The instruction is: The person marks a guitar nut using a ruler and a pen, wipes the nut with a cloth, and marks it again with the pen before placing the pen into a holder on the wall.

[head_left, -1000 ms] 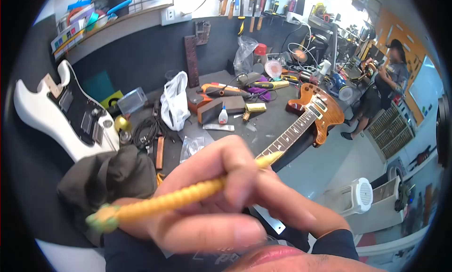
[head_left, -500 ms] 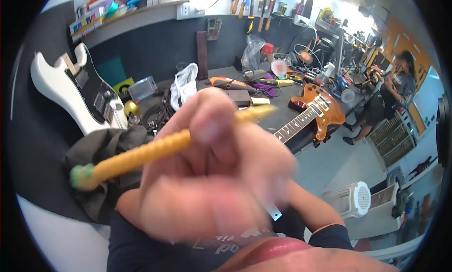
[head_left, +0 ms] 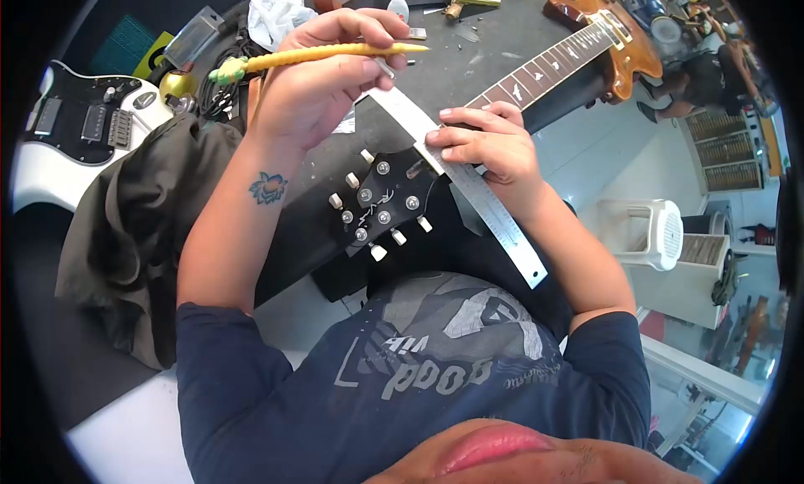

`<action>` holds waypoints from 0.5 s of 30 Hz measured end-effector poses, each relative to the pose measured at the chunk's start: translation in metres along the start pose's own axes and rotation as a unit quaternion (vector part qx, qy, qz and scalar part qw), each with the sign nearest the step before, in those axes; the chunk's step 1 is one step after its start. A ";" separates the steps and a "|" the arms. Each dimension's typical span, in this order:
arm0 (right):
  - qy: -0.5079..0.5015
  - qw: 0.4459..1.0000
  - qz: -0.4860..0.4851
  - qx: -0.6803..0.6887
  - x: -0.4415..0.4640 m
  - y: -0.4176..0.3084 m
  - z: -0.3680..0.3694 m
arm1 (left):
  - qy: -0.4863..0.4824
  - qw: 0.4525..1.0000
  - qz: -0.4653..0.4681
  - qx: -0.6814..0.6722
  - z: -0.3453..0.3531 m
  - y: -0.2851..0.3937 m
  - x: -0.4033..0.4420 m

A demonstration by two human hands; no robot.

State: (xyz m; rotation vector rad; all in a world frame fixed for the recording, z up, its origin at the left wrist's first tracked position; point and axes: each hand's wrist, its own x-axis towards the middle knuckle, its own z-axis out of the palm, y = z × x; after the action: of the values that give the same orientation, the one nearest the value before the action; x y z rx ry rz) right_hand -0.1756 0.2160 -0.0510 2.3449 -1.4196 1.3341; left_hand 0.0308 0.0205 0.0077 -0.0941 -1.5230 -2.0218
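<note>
My left hand [head_left: 322, 78] is closed around a yellow twisted pencil [head_left: 314, 54] with a green decorated end; its pointed tip faces right. A small pale piece [head_left: 385, 67] shows between thumb and fingers, too small to name. My right hand [head_left: 494, 145] presses its fingers on a steel ruler [head_left: 498, 216]. The ruler lies across the guitar neck [head_left: 544, 69] near the nut. The guitar's black headstock [head_left: 381, 203], with white tuner buttons, points toward me. Its amber-brown body [head_left: 632, 53] rests at the upper right.
A white electric guitar [head_left: 88, 124] and dark cloth [head_left: 142, 224] are at left. A white plastic bag [head_left: 272, 15], small glue bottle [head_left: 398, 4] and clear box [head_left: 194, 36] sit on the bench. A white stool [head_left: 657, 233] stands at right; another person [head_left: 703, 78] is beyond the guitar.
The left hand with the pencil has moved away from the camera, over the bench. The view has tilted down, bringing the headstock, ruler and right hand into sight.
</note>
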 end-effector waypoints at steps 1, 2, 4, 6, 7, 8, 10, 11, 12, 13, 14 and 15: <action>-0.003 1.000 -0.002 -0.003 0.000 0.002 0.001 | -0.009 1.000 -0.012 0.003 0.001 0.000 0.001; -0.007 1.000 -0.002 -0.005 -0.001 0.003 0.000 | -0.017 1.000 -0.026 0.006 0.003 -0.001 0.000; -0.002 1.000 0.004 -0.003 0.000 0.001 0.001 | 0.018 0.999 -0.022 0.018 0.015 -0.010 -0.001; 0.002 1.000 0.006 -0.001 0.000 0.001 0.002 | -0.006 0.998 -0.043 0.038 0.013 -0.017 -0.005; 0.005 1.000 0.007 0.000 0.000 0.001 0.003 | -0.018 0.997 -0.054 0.049 0.013 -0.020 -0.006; 0.000 1.000 0.001 -0.016 -0.001 0.003 0.002 | 0.003 0.997 -0.062 0.048 0.017 -0.024 -0.009; 0.006 1.000 0.007 -0.015 -0.001 0.002 0.003 | -0.036 0.993 -0.014 0.109 0.015 -0.033 -0.010; 0.010 1.000 0.007 -0.017 -0.001 0.002 0.005 | -0.058 0.988 0.012 0.140 0.015 -0.036 -0.010; 0.016 1.000 0.009 -0.015 -0.002 0.003 0.006 | -0.044 0.984 0.025 0.171 0.021 -0.039 -0.010; 0.015 1.000 0.008 -0.020 -0.002 0.003 0.006 | -0.052 0.979 0.041 0.194 0.020 -0.043 -0.009; 0.013 1.000 0.008 -0.022 -0.002 0.002 0.005 | -0.057 0.973 0.056 0.217 0.020 -0.045 -0.010; 0.010 1.000 0.005 -0.023 -0.002 0.003 0.005 | -0.062 0.966 0.073 0.241 0.020 -0.046 -0.010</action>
State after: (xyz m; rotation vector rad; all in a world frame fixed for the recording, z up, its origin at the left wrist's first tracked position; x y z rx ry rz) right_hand -0.1748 0.2134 -0.0563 2.2911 -1.4425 1.3095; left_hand 0.0105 0.0497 -0.0292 -0.1326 -1.9830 -1.5076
